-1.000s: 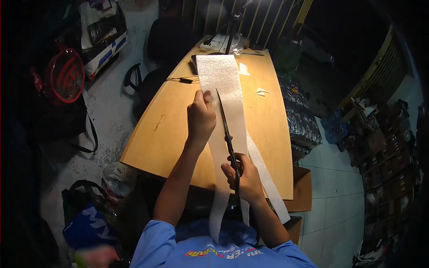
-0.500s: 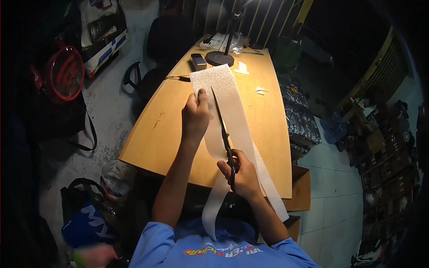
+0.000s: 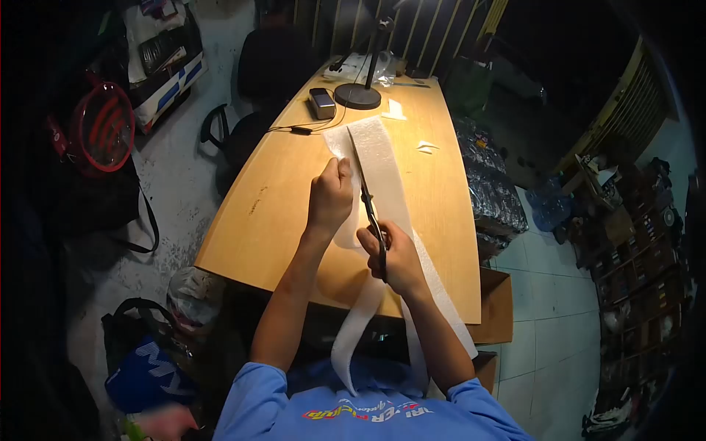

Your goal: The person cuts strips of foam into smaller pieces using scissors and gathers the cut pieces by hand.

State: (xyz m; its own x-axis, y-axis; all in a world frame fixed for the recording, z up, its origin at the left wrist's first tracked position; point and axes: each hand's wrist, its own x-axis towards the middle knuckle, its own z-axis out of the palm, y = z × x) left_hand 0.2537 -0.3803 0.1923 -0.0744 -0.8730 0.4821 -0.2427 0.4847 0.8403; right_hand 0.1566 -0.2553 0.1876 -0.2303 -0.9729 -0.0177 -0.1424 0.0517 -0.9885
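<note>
A long white foam sheet (image 3: 387, 176) stretches over the wooden table, with strips trailing off the near edge toward my lap. My left hand (image 3: 330, 197) is closed on the strip along the sheet's left side, thumb on top. My right hand (image 3: 399, 261) has its fingers in the handles of dark scissors (image 3: 370, 211). The blades point away from me and lie along the cut between the left strip and the wider part. Near the far end, the tip reaches close to the foam's edge.
The table (image 3: 254, 213) carries a black lamp base (image 3: 357, 96), a dark handheld device (image 3: 321, 104) with a cable, and small white scraps (image 3: 426, 148). A cardboard box (image 3: 496, 307) stands by the right edge. Black-wrapped bundles (image 3: 491, 191) sit beyond it.
The scissors and my right hand have moved forward, away from me. The cut now runs up to about the far edge, and the left strip has pulled slightly apart from the wider piece.
</note>
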